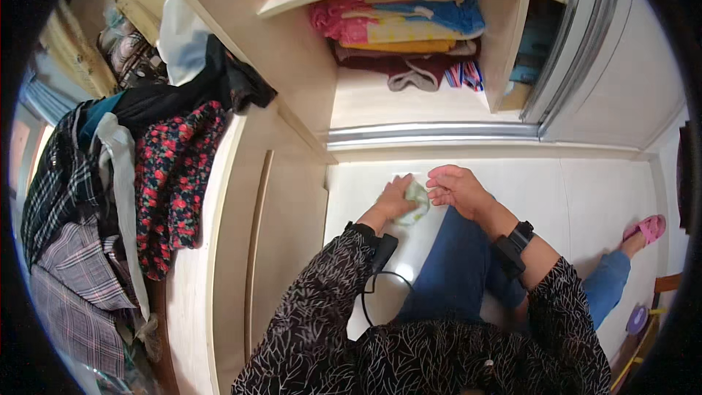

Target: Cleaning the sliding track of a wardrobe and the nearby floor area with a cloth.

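Observation:
My left hand grips a small pale green piece of cloth with a light pattern, low in front of the wardrobe. Part of the cloth is hidden under my fingers. Just right of it, my right hand is raised over my bent knee, fingers loosely curved, with nothing visible in it. Beyond both hands, a wardrobe shelf bears a pile of folded clothes in pink, yellow, blue and maroon. A small striped cloth lies at the pile's lower right.
A metal sliding-door track edges the wardrobe. To the left, a floral garment and plaid clothes drape over a pale ledge. A black cable loops by my left forearm. A purple disc is at lower right.

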The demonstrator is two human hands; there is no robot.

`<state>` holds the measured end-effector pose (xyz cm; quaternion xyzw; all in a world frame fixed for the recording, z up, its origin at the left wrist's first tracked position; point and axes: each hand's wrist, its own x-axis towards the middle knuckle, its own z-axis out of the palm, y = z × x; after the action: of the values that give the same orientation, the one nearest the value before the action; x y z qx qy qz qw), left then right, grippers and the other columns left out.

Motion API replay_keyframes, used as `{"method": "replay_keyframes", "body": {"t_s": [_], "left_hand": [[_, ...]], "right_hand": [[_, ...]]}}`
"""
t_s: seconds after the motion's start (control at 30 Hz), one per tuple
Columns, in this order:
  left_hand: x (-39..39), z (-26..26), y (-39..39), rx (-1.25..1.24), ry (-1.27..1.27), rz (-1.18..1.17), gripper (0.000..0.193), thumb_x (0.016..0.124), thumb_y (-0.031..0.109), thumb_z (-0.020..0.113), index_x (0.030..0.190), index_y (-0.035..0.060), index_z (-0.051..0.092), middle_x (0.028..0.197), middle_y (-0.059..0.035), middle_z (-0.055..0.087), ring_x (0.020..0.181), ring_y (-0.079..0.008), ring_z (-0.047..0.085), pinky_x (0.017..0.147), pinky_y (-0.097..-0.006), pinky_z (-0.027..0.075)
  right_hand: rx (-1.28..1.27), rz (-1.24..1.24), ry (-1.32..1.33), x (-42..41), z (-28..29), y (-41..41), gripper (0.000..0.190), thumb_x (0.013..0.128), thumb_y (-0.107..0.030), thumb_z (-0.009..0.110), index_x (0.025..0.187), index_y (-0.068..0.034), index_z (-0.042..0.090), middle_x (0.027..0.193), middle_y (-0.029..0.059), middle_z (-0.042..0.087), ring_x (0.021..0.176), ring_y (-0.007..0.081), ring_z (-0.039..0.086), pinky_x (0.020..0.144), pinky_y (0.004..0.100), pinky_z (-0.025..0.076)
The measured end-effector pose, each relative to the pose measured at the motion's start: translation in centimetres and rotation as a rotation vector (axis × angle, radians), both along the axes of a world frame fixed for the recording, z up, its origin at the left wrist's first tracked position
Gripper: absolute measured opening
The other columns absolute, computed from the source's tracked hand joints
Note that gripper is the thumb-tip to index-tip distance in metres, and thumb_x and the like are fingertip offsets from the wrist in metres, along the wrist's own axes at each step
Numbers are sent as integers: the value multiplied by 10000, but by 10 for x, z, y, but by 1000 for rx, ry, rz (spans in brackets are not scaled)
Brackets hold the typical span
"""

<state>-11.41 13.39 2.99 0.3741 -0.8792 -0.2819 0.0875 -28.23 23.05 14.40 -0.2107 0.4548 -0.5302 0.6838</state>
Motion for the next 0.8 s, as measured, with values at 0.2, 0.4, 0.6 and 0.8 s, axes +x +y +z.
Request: {"method": "replay_keyframes", "body": {"t_s": [0.2, 0.4, 0.6, 0.8], "left_hand": [[-22, 140, -11, 1472, 699, 196, 350, 919, 271, 401, 1111, -2, 508, 1085, -176, 565, 1014, -227, 559, 799, -321, 488], [9, 212, -73, 1039, 453, 345, 205, 929, 138, 404, 1010, 10, 543, 909, -77, 584, 772, -131, 570, 642, -275, 491], [55, 286, -97, 690, 90, 16, 118, 896, 143, 503, 928, 61, 582, 724, 6, 549, 598, -80, 544, 578, -234, 465], [112, 272, -121, -224, -283, -207, 150, 790, 79, 494, 865, 36, 617, 748, -144, 623, 661, -280, 613, 627, -367, 496]], "right_hand": [[-302, -108, 284, 27, 28, -46, 347, 912, -123, 436, 1241, -11, 442, 1135, 138, 550, 1047, 200, 533, 845, 259, 453], [-687, -99, 350, 60, 48, -97, 576, 907, -318, 459, 1350, 14, 296, 1336, 193, 386, 1230, 258, 377, 999, 327, 325], [-590, 643, 1655, 54, -36, -58, 645, 698, -228, 693, 1267, -70, 431, 1195, 179, 469, 1086, 348, 467, 917, 410, 417], [-699, 629, 1845, 67, -134, -53, 249, 741, -286, 605, 917, -109, 605, 909, 90, 537, 874, 296, 537, 666, 429, 487]]}}
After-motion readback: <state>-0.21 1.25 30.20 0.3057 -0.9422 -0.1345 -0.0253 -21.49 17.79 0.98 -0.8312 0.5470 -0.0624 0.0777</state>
